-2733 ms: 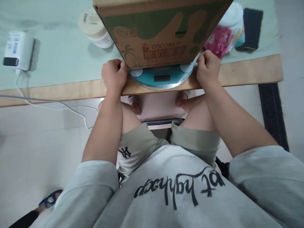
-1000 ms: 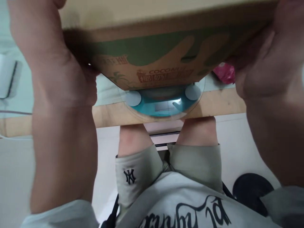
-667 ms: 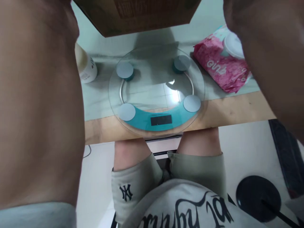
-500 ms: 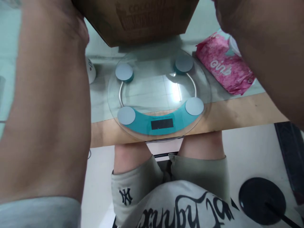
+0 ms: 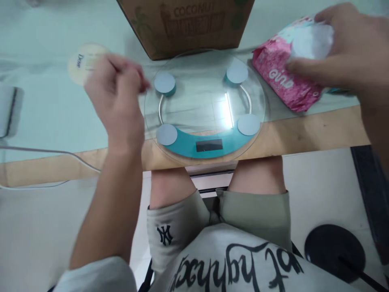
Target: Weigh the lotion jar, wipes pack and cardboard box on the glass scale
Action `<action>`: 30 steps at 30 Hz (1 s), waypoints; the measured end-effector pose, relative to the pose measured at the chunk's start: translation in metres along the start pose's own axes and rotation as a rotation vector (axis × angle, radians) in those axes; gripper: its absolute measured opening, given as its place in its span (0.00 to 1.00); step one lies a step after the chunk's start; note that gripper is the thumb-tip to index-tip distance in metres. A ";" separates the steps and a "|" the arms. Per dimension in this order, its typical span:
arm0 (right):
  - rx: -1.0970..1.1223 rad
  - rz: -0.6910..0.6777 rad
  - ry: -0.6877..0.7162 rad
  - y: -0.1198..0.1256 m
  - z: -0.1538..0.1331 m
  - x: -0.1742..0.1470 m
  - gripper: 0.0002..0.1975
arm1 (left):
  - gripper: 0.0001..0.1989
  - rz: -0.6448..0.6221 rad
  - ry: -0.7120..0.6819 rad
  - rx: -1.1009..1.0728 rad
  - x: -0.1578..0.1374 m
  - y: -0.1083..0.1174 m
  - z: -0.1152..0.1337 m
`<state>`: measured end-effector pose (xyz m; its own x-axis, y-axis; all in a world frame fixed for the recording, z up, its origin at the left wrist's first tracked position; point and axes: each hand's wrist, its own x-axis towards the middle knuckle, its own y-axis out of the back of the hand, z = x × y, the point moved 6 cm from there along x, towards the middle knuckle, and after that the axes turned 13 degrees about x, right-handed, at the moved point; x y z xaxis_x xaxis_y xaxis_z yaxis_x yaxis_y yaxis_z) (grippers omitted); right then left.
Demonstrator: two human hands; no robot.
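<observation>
My left hand (image 5: 117, 91) hovers left of the glass scale, fingers curled in and blurred by motion, with nothing visible in them. Behind it is a round cream container (image 5: 82, 63) marked Dove, partly hidden by the hand. My right hand (image 5: 340, 52) reaches over a pink pack of wipes (image 5: 284, 77), thumb and fingers apart on either side of its white lid (image 5: 313, 40). Between the hands lies the round glass bathroom scale (image 5: 209, 150) with a teal band and a dark display. A brown cardboard box (image 5: 188, 30) printed COCONUT stands behind the scale, untouched.
A pale green cloth (image 5: 39, 113) covers the table, leaving a wooden front edge (image 5: 306, 125). A white cable (image 5: 60, 151) crosses the left edge near a grey device (image 5: 6, 109). Below, a black round base (image 5: 334, 251) stands on the floor to the right.
Both hands have come back from beside the box. My left hand now hangs near the Dove container, and my right hand is over the wipes pack. The box stays behind the scale.
</observation>
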<state>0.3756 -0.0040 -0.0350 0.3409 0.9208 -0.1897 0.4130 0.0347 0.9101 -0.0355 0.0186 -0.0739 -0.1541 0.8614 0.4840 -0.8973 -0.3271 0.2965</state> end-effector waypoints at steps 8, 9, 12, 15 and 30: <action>0.128 0.199 -0.004 0.004 -0.006 -0.016 0.46 | 0.19 -0.120 0.030 0.235 -0.095 -0.001 0.030; 0.155 0.219 0.020 0.008 -0.007 -0.021 0.46 | 0.19 -0.140 0.017 0.248 -0.093 -0.003 0.030; 0.213 0.256 0.243 0.020 -0.028 -0.046 0.46 | 0.18 -0.183 -0.018 0.294 -0.090 -0.007 0.027; 0.219 0.197 0.572 0.018 -0.068 -0.075 0.41 | 0.18 -0.183 -0.029 0.319 -0.090 -0.007 0.027; 0.781 0.080 0.615 -0.078 -0.008 -0.068 0.31 | 0.22 -0.155 -0.023 0.219 -0.068 -0.008 0.026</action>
<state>0.3135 -0.0660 -0.0899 -0.0142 0.9580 0.2863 0.9229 -0.0977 0.3726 -0.0074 -0.0474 -0.0881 -0.0104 0.8997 0.4364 -0.7982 -0.2703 0.5384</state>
